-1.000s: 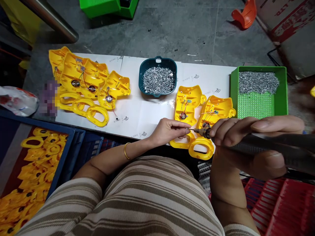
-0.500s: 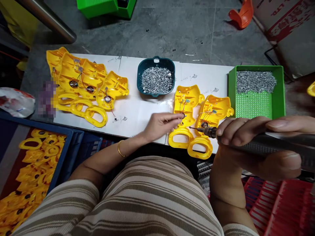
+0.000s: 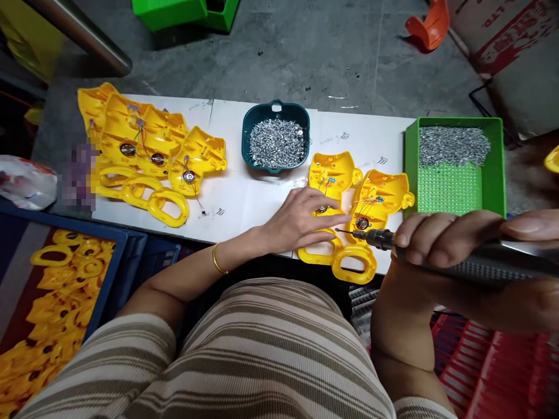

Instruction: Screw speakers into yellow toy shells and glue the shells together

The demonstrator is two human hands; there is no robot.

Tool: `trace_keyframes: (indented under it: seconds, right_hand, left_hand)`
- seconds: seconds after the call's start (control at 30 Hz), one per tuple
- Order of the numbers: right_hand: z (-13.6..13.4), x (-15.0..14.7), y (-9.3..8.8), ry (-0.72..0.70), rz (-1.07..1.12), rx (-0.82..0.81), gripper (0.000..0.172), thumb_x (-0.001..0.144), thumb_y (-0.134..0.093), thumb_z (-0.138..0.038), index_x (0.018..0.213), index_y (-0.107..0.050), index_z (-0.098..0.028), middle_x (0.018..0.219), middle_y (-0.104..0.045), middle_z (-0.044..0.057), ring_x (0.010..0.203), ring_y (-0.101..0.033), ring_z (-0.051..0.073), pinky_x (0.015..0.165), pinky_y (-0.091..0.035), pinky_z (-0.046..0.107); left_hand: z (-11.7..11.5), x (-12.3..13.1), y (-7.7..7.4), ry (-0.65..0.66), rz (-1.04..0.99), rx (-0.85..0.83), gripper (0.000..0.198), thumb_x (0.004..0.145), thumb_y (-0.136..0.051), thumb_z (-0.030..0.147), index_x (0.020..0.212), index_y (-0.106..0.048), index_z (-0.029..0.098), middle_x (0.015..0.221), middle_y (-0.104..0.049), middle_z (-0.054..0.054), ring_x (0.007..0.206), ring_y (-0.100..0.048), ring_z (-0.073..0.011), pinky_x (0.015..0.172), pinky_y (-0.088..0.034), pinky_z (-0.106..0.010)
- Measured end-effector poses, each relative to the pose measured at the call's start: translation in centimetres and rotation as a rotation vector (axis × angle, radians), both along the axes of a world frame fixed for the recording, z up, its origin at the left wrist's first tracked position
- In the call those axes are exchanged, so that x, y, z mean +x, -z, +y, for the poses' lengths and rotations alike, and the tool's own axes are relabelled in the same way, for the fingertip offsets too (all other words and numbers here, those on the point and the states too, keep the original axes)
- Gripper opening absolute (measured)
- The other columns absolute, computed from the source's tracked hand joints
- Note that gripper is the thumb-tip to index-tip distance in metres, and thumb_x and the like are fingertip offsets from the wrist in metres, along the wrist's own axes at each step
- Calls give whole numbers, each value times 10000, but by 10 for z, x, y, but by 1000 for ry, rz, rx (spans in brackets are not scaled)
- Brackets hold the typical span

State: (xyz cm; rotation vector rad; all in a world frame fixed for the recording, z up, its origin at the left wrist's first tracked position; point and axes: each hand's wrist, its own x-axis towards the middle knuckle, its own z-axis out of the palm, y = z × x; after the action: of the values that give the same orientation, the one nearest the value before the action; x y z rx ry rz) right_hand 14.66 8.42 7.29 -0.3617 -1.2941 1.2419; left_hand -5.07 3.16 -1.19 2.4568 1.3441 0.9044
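Note:
My left hand (image 3: pixel 301 221) reaches over a yellow plastic shell (image 3: pixel 332 166), its fingers stretched and spread apart above the lower part, partly covering a round speaker there. A second yellow shell (image 3: pixel 386 186) with wires, a small circuit board and a speaker (image 3: pixel 362 223) lies just to the right. In my right hand (image 3: pixel 454 238) is a dark electric screwdriver (image 3: pixel 471 262), held level, its bit pointing left between the fingertips of my left hand and the second shell. Two yellow ring-shaped handles (image 3: pixel 356 277) lie below the shells. Whether the bit touches anything, I cannot tell.
A dark teal bin (image 3: pixel 247 142) of small screws stands mid-table. On the right, a green basket (image 3: pixel 411 174) holds more small metal pieces. More yellow shells (image 3: pixel 144 137) and rings (image 3: pixel 181 218) lie at left. A blue crate (image 3: pixel 102 291) of yellow parts sits lower left.
My left hand has moved slightly right, and its fingers have gone from bunched together near the speaker to spread out. The screwdriver has shifted slightly down and right.

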Motion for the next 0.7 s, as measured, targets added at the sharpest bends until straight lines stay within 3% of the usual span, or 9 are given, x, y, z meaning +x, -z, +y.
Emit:
trace_keyframes:
  seconds: [0.17,0.3,0.53,0.7]
  right_hand:
    - [-2,-6,2,-30,-1,13,168,807,-638,-392,883,-680,-249,496,-555,-61,321,-457,120,298,-407,305]
    - [-7,-11,3,23,35,-21,140,804,-650,-352,878,-684,-238,497,-546,-61,320,-445,116,298,-388,305]
    - [-11,-14,5,-21,48,-32,172,812,-676,-337,919,-669,-203,558,-606,-37,382,-500,121,339,-429,287]
    - [-9,-15,8,-62,115,35,185,806,-656,-313,925,-676,-173,546,-598,-30,367,-488,114,328,-425,277]
  left_hand:
    - [-4,8,13,54,-188,-16,282,975,-522,386,1125,-708,235,970,-717,-45,941,-547,-193,875,-471,-366]
    - [-3,8,16,85,-297,-52,238,969,-547,316,1053,-726,183,850,-725,-49,837,-563,-173,793,-510,-338]
    - [-10,11,14,92,-460,-142,252,927,-619,308,1091,-721,146,869,-751,-70,824,-618,-171,831,-527,-363]
    - [-11,13,9,75,-478,-289,210,940,-597,290,1020,-748,169,819,-753,-57,722,-648,-136,756,-537,-306]
